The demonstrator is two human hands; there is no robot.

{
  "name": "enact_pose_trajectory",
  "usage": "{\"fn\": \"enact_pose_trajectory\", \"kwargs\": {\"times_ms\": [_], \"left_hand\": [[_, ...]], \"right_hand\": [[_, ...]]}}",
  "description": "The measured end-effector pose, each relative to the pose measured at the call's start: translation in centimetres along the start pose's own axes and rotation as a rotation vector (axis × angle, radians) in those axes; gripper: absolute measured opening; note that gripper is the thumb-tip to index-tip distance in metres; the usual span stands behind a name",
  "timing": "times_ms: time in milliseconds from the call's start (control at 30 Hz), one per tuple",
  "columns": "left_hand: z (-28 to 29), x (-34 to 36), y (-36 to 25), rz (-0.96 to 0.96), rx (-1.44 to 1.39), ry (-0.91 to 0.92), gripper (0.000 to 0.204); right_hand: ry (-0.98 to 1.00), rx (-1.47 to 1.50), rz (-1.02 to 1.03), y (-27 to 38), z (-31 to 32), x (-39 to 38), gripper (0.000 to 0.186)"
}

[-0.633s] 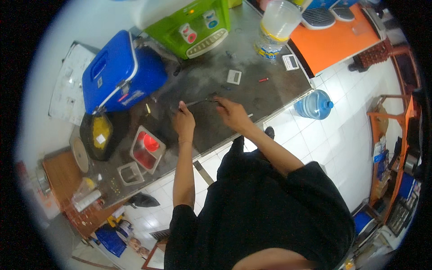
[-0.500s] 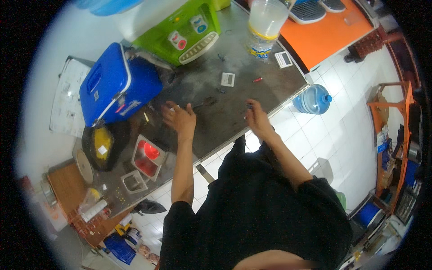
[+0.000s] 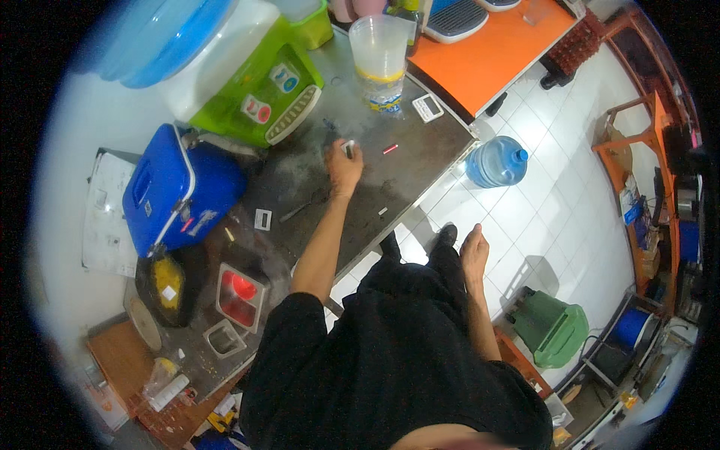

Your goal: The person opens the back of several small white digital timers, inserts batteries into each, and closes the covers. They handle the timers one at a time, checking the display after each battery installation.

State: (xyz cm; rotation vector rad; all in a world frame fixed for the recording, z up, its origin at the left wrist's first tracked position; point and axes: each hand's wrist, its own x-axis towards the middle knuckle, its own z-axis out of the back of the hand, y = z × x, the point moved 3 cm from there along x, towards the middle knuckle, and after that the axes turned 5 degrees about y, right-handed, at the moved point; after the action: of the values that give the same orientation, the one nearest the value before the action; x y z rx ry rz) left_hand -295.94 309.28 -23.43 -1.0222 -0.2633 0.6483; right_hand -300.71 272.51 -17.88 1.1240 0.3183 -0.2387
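My left hand [image 3: 344, 174] reaches over the dark tabletop [image 3: 300, 176], fingers and thumb closed round a small white digital device [image 3: 348, 148]. Part of the device is hidden by the fingers. My right hand [image 3: 474, 253] hangs beyond the table edge over the tiled floor, its fingers stretched out and holding nothing that shows. On the table, a red cylinder like a small battery [image 3: 390, 149] lies right of the left hand. A white square frame with a dark window [image 3: 262, 219] is to its lower left. Close to the front edge rests a small white piece [image 3: 382, 211].
A blue cooler box [image 3: 157, 191] and a green-and-white bin [image 3: 262, 82] stand along the back. Plastic tubs [image 3: 379, 60] and another white device [image 3: 428, 108] sit near the orange table [image 3: 465, 60]. A blue water jug [image 3: 496, 161] and a green bin [image 3: 547, 326] are on the floor.
The left hand has gone right and away, onto the white device, uncovering the white frame. The right hand has dropped back from the table, and the small white piece now shows there.
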Motion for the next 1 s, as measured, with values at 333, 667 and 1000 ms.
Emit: {"fn": "enact_pose_trajectory", "kwargs": {"times_ms": [333,667,1000], "left_hand": [[6.5,-8.5,-21.2,0.367,-1.690,0.767,0.063],[7.2,-13.7,-29.6,0.139,-1.679,0.472,0.059],[6.9,-15.1,-31.1,-0.061,-1.810,0.683,0.054]], "right_hand": [[0.427,0.636,-0.114,10.2,1.9,-0.9,0.036],[0.400,0.428,0.563,23.3,4.6,-6.2,0.020],[0.224,0.824,0.756,26.7,4.8,-8.0,0.027]]}}
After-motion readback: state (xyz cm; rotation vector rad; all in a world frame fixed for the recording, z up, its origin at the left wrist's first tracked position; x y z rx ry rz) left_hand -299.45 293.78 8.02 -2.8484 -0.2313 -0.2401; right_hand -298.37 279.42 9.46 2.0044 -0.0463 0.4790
